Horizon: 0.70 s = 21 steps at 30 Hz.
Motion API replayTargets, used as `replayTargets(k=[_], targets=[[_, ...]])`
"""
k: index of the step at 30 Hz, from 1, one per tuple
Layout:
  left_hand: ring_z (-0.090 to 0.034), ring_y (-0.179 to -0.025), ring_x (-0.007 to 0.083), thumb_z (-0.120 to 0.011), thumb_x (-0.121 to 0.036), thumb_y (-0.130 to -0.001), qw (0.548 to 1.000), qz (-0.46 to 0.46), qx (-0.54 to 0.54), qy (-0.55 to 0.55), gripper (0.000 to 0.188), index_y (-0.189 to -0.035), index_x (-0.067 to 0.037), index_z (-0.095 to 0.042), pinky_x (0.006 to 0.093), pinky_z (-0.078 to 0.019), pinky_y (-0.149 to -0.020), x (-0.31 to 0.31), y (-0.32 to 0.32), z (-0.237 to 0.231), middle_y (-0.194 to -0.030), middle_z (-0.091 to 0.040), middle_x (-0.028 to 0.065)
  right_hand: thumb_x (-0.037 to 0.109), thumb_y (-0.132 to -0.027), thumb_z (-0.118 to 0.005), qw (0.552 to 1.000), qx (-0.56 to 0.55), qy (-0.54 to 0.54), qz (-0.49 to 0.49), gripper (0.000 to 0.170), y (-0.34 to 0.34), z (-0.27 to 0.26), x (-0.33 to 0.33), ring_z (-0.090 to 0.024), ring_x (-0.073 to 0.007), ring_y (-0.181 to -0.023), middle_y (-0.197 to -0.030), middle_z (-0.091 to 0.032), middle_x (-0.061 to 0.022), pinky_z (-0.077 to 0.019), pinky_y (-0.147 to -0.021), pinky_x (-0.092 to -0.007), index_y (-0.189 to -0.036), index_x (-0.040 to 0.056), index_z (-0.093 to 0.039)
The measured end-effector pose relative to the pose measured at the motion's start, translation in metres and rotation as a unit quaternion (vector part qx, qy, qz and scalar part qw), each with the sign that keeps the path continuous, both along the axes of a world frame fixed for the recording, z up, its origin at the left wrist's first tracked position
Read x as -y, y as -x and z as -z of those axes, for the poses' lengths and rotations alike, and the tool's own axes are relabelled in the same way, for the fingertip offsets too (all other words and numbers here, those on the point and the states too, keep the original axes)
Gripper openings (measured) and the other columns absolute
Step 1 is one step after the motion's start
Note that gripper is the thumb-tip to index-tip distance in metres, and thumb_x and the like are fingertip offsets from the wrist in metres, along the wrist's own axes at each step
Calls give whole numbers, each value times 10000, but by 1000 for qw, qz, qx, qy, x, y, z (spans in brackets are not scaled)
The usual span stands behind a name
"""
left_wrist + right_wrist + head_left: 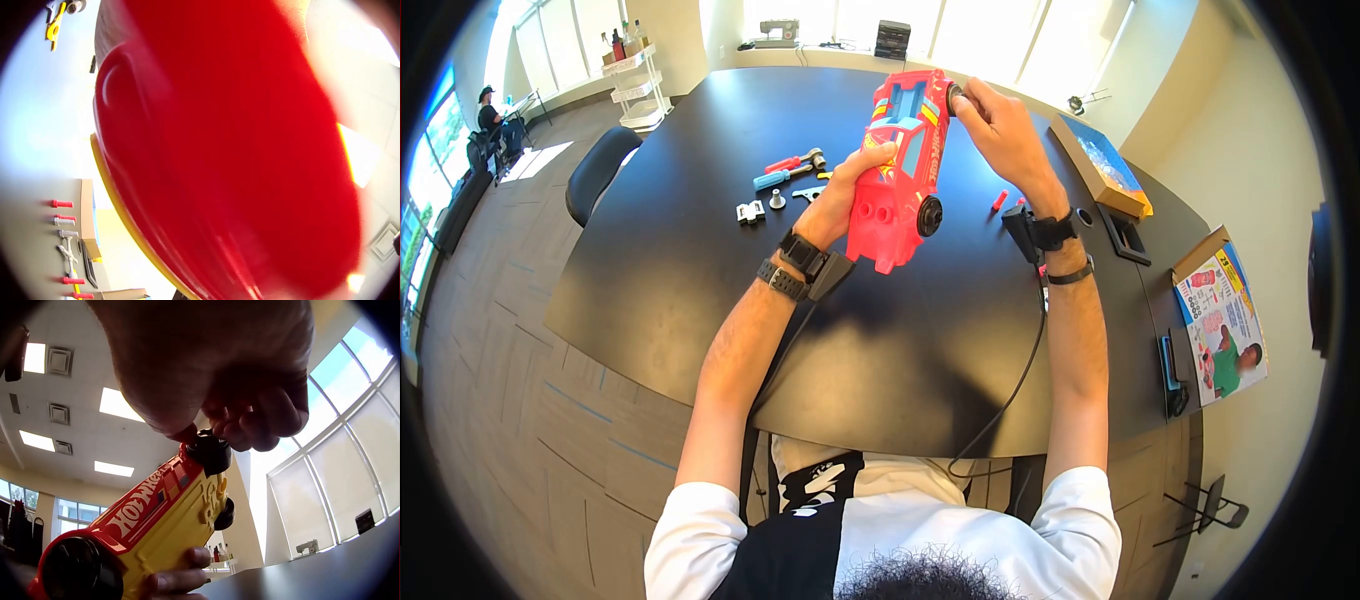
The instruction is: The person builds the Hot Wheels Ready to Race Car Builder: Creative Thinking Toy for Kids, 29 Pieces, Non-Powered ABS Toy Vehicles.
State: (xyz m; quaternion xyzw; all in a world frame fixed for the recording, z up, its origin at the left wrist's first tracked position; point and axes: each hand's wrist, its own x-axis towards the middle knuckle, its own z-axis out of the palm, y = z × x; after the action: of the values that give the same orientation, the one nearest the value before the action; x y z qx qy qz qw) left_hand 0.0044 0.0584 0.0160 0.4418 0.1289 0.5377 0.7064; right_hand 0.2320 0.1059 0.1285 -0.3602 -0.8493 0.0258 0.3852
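Toy car: the red plastic toy car (pixel 903 190) is up in the air over the wide black tabletop (pixel 850 360), tilted, its roof towards the person's head.
Left hand: this left hand (pixel 845 195) wraps the body, thumb across the top, fingers clamped round onto the yellow plastic base (pixel 172 537).
Right hand: the right hand (pixel 1005 130) is at the far corner, fingers and thumb pinching a round black plastic wheel (pixel 211 456); whether a bolt sits between them too, I can't tell.
Other wheels: a second black wheel (pixel 930 215) is on the near end, a third (pixel 225 515) shows past the base.
Step in hand: work on that corner wheel, I'd judge; fitting or loosening, I couldn't say.
Next move: seems to call for a steady body in the left hand and the wheel turned or pressed squarely on its axle.
Loose parts: a small red plastic bolt (pixel 1000 200) lies right, a blue-handled toy screwdriver (pixel 776 179) left, handy if fastening follows.
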Motion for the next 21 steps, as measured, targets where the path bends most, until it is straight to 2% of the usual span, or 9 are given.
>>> replayTargets(k=[3, 6, 9, 11, 15, 18, 19, 20, 21], targets=[[-756, -1040, 208, -689, -395, -1030, 1000, 0, 1, 2, 554, -1390, 12, -583, 364, -645, -909, 1, 0, -2, -1221, -726, 143, 379, -1082, -610, 1000, -13, 3, 14, 377, 0, 5, -2, -614, -297, -653, -703, -626, -124, -497, -652, -437, -1021, 7, -595], [-757, -1030, 204, -692, -403, -1030, 1000, -13, -11, -19, 558, -1389, 10, -584, 358, -647, -897, 3, 0, -4, -1221, -725, 139, 435, -1089, -615, 995, -76, -66, 13, 431, 4, 9, 5, -619, -271, -640, -723, -666, -114, -504, -644, -424, -1047, 7, -637], [-759, -1017, 203, -692, -411, -1031, 999, -38, -3, -25, 558, -1384, 7, -584, 357, -650, -877, -1, -3, -2, -1213, -727, 139, 518, -1084, -619, 997, -72, -9, -12, 533, 0, 8, 9, -632, -243, -629, -728, -695, -116, -508, -636, -396, -995, 0, -707], [-760, -1016, 204, -694, -417, -1031, 999, -45, -6, -22, 556, -1379, 3, -584, 357, -650, -873, 2, -1, -5, -1205, -729, 138, 556, -1089, -606, 991, 2, 133, 13, 618, -8, 7, 9, -638, -207, -609, -714, -704, -122, -503, -617, -368, -893, -11, -751], [-767, -1024, 214, -689, -453, -1047, 996, -83, -13, -18, 577, -1387, 3, -598, 359, -648, -884, 4, -1, -9, -1215, -747, 144, 583, -1092, -590, 991, -44, 126, -16, 680, -10, 20, 12, -652, -176, -606, -677, -697, -94, -494, -585, -333, -818, -10, -778], [-770, -1004, 201, -693, -440, -1050, 991, -126, -33, -20, 549, -1375, -6, -613, 348, -647, -866, 6, -1, -12, -1215, -752, 135, 592, -1087, -596, 980, -48, 192, -13, 669, -13, 23, 22, -660, -158, -611, -737, -725, -87, -504, -548, -308, -881, -18, -779], [-770, -1004, 201, -693, -440, -1050, 991, -125, -33, -20, 549, -1375, -6, -613, 348, -647, -866, 4, -1, -11, -1215, -752, 135, 587, -1082, -610, 970, -55, 233, -35, 642, -13, 28, 23, -676, -161, -633, -809, -743, -93, -529, -551, -301, -978, -25, -775], [-761, -1047, 203, -676, -451, -1058, 992, -127, -22, -4, 560, -1397, -11, -603, 357, -633, -912, 2, 0, -9, -1241, -745, 133, 582, -1076, -624, 958, -63, 273, -58, 631, -14, 33, 25, -692, -164, -655, -880, -760, -98, -555, -553, -295, -1075, -32, -772], [-752, -1090, 205, -658, -462, -1066, 991, -129, -12, 12, 572, -1418, -16, -593, 366, -620, -957, -2, 0, -7, -1268, -739, 131, 582, -1076, -624, 958, -63, 273, -58, 631, -14, 38, 30, -692, -164, -655, -880, -760, -98, -555, -553, -295, -1075, -32, -772]])
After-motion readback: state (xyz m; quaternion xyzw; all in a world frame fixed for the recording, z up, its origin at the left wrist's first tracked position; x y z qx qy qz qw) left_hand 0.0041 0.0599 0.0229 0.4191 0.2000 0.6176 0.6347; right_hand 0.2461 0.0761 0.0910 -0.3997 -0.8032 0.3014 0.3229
